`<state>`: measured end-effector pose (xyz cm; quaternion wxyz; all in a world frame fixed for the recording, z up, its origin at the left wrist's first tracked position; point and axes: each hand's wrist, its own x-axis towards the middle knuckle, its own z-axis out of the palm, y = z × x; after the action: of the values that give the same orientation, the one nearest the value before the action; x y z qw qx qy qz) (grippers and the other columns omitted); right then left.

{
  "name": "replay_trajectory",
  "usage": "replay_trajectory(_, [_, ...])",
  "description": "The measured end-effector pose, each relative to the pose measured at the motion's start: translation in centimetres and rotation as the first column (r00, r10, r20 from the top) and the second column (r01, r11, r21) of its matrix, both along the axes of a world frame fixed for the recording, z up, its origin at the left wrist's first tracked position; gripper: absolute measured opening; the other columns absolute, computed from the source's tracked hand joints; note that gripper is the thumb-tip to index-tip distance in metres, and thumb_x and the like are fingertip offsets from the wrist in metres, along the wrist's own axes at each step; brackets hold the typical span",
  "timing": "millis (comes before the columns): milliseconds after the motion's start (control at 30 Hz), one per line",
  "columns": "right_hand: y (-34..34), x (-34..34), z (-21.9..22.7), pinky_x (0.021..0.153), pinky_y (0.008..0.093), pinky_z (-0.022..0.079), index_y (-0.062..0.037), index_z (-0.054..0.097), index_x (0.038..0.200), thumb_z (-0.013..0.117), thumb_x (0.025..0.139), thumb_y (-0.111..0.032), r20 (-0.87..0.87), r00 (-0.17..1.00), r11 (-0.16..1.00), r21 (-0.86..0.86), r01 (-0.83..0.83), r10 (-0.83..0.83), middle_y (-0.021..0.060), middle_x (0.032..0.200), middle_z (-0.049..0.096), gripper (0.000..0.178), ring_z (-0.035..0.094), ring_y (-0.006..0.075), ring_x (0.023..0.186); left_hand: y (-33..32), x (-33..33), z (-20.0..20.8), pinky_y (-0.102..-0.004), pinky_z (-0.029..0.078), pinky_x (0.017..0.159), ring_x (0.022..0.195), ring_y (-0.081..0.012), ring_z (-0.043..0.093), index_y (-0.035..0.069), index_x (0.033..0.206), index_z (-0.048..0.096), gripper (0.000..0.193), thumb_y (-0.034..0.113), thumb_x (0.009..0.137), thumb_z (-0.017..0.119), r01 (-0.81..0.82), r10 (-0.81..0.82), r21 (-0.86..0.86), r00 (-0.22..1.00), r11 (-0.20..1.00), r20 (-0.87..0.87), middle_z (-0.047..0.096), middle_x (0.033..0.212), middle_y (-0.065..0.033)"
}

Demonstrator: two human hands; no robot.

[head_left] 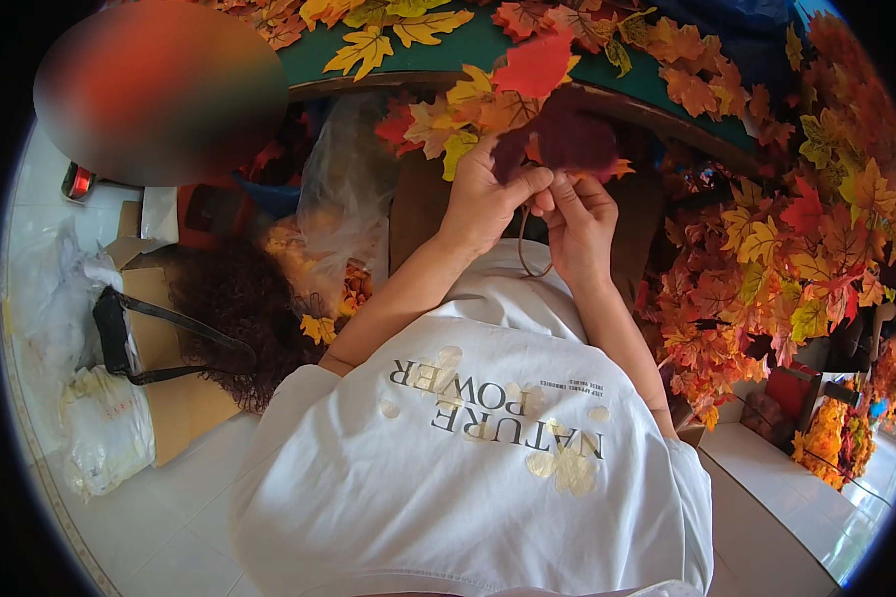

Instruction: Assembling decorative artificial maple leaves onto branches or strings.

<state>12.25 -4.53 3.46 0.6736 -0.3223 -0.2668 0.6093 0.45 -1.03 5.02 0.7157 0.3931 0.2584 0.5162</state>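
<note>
Leaf cluster (pixel 513 107), red, orange, yellow and maroon, is sitting just beyond the fingers (pixel 534 181); left hand (pixel 486 199) and right hand (pixel 583 225) are pinching its base, brown stem (pixel 521 242) looping below. White shirt (pixel 448 507) is bearing dark upside-down lettering (pixel 478 428).

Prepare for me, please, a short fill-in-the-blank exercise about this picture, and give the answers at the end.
1. The person's shirt is mainly ____ in colour.
2. The tabletop at the upper edge has the colour ____.
3. The brown box at the left is made of ____.
4. In the picture, the bright red leaf appears ____ (above or below) the left hand and right hand.

Missing words: white; green; cardboard; above.
</note>
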Motion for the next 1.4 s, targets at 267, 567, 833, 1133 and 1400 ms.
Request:
replay_trajectory(267, [-0.1, -0.8, 1.5, 0.071, 0.0252, 0.050, 0.0015, 0.057, 0.111, 0.047, 0.095, -0.015, 0.377, 0.901, 0.977, -0.101, -0.189, 0.213, 0.0031, 0.075, 0.061, 0.025, 0.059, 0.0106, 0.070, 0.9, -0.5, -0.5, -0.0240, 0.049, 0.057, 0.066, -0.0134, 0.059, 0.005, 0.101, 0.051, 0.017, 0.000, 0.086, 0.058, -0.232, 0.242, -0.071, 0.941, 0.970, 0.236, 0.057, 0.083, -0.0040])
replay_trajectory(567, [0.6, 1.4, 1.1, 0.051, 0.0274, 0.046, -0.0089, 0.061, 0.113, 0.056, 0.073, 0.002, 0.875, 0.035, 0.860, 0.481, -0.172, -0.483, 0.0038, 0.067, 0.059, 0.042, 0.056, 0.0181, 0.057, -0.8, 1.3, -1.6, -0.0248, 0.050, 0.063, 0.074, -0.0100, 0.055, 0.015, 0.116, 0.041, 0.041, 0.013, 0.084, 0.066, -0.479, 0.524, -0.241, 0.833, 0.844, 0.179, 0.054, 0.093, 0.0016])
replay_trajectory(833, [0.9, 1.8, -1.0, 0.048, 0.0277, 0.045, -0.0131, 0.059, 0.116, 0.057, 0.066, -0.009, 0.656, -0.575, 0.868, 0.433, -0.244, -0.488, -0.0002, 0.066, 0.053, 0.050, 0.053, 0.0157, 0.055, -0.8, 2.2, -3.9, -0.0275, 0.050, 0.073, 0.083, -0.0108, 0.058, 0.010, 0.095, 0.060, 0.012, 0.014, 0.084, 0.065, -0.107, 0.284, -0.505, 0.915, 0.856, 0.287, 0.061, 0.088, 0.0008])
replay_trajectory(1133, [0.4, -1.2, 0.1, 0.095, 0.0353, 0.044, -0.0057, 0.038, 0.132, 0.050, 0.088, -0.003, 0.369, 0.919, 0.978, 0.096, -0.187, 0.140, 0.0128, 0.121, 0.047, 0.046, 0.052, 0.0252, 0.108, 0.8, 0.7, -4.1, -0.0246, 0.051, 0.070, 0.077, -0.0112, 0.060, 0.006, 0.092, 0.056, 0.005, 0.010, 0.089, 0.058, -0.391, 0.491, -0.329, 0.812, 0.859, 0.316, 0.061, 0.087, -0.0024])
replay_trajectory(1400, [4.6, 3.1, 4.9, 0.089, 0.0359, 0.047, -0.0042, 0.055, 0.110, 0.045, 0.090, 0.002, 0.519, 0.812, 0.960, 0.215, 0.178, -0.267, 0.0084, 0.104, 0.056, 0.023, 0.055, 0.0192, 0.098, 1.4, -1.0, -4.3, -0.0209, 0.036, 0.046, 0.056, -0.0083, 0.047, 0.007, 0.096, 0.054, 0.007, 0.010, 0.090, 0.057, -0.462, 0.527, -0.259, 0.789, 0.848, 0.316, 0.051, 0.075, 0.0005])
